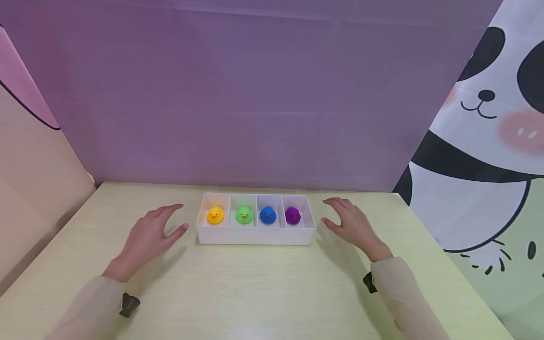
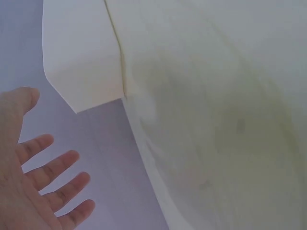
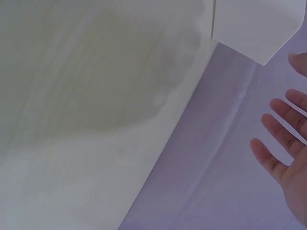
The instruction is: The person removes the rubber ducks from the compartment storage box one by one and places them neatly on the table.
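A white tray (image 1: 255, 237) with compartments in a row stands on the table, each compartment holding one small duck. From left to right they are a yellow duck (image 1: 215, 215), a green duck (image 1: 244, 215), a blue duck (image 1: 267, 215) and a purple duck (image 1: 293, 216). My left hand (image 1: 149, 236) hovers just left of the tray, thumb and fingers spread apart. On the other side my right hand (image 1: 352, 226) is held off the tray's right end, thumb apart from the fingers. Neither hand holds anything. Both wrist views show a corner of the tray near the relaxed fingers.
The pale wooden table (image 1: 255, 293) reaches back to a purple cloth (image 1: 263, 104) behind the tray. A panda-printed panel (image 1: 480, 141) stands at the right, a pale panel (image 1: 34, 189) at the left. A small black object (image 1: 129, 305) sits at the left wrist.
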`<act>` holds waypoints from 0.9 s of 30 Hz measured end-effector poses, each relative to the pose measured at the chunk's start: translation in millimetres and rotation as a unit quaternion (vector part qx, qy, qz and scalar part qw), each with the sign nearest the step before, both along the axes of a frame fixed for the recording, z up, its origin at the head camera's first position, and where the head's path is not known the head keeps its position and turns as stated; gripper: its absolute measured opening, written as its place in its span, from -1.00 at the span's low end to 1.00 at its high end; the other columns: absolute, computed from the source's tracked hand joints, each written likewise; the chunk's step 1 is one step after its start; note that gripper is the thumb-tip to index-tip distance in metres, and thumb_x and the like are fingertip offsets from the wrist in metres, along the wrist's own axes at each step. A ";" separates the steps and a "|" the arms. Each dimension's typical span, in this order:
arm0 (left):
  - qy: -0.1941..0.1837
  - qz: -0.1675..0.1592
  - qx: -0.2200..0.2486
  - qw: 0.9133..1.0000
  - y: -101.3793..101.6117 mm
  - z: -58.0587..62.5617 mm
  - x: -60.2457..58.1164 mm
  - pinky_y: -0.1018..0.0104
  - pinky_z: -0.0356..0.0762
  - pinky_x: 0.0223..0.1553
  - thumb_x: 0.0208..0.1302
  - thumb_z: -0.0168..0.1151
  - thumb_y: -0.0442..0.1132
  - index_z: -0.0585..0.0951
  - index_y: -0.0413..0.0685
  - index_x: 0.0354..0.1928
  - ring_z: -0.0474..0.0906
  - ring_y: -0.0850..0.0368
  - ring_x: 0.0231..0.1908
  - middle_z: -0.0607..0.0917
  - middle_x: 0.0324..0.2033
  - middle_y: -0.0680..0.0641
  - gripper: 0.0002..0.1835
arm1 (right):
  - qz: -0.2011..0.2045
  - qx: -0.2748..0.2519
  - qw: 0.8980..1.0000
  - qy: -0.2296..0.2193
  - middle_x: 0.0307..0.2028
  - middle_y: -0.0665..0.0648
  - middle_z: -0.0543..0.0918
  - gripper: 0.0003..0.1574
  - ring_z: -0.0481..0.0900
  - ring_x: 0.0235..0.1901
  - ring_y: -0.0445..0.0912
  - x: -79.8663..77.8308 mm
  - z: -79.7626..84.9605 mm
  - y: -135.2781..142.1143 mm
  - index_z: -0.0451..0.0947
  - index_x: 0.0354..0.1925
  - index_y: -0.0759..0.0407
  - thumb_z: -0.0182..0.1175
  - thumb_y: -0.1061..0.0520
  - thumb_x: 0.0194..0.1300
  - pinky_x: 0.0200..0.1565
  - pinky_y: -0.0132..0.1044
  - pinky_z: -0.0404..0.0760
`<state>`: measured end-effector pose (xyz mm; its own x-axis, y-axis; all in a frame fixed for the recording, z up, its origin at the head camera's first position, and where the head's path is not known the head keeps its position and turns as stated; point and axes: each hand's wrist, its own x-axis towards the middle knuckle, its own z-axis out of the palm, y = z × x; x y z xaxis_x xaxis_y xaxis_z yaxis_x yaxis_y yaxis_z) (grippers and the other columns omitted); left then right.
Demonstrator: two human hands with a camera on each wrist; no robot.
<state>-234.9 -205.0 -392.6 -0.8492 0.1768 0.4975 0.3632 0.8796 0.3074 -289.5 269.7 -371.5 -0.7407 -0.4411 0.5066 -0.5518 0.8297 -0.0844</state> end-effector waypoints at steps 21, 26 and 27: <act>-0.042 -0.013 0.031 0.999 27.4 1.8 -19.1 -0.13 0.42 -0.09 0.16 0.14 0.14 0.43 0.03 0.16 0.48 -0.15 -0.02 0.56 0.05 -0.09 -0.43 | 0.034 0.005 0.999 -0.015 -0.06 0.17 0.59 -0.52 0.47 0.02 0.11 -20.9 9.0 -32.6 0.48 -0.02 0.22 0.28 0.10 0.07 -0.05 0.03 0.47; -0.051 -0.020 0.043 0.998 31.1 1.1 -24.0 -0.10 0.45 -0.12 0.14 0.18 0.11 0.44 0.01 0.14 0.49 -0.14 -0.04 0.58 0.03 -0.09 -0.44 | 0.048 0.021 0.998 -0.024 -0.06 0.18 0.59 -0.53 0.48 0.01 0.11 -27.1 10.2 -39.1 0.49 -0.03 0.23 0.28 0.11 0.07 0.01 0.03 0.46; -0.053 -0.021 0.044 0.997 31.8 0.6 -25.1 -0.09 0.46 -0.14 0.14 0.18 0.10 0.44 0.01 0.14 0.49 -0.14 -0.05 0.58 0.02 -0.10 -0.44 | 0.052 0.023 0.998 -0.025 -0.07 0.18 0.59 -0.53 0.49 0.01 0.11 -28.1 10.4 -40.4 0.49 -0.04 0.23 0.28 0.12 0.07 0.01 0.03 0.46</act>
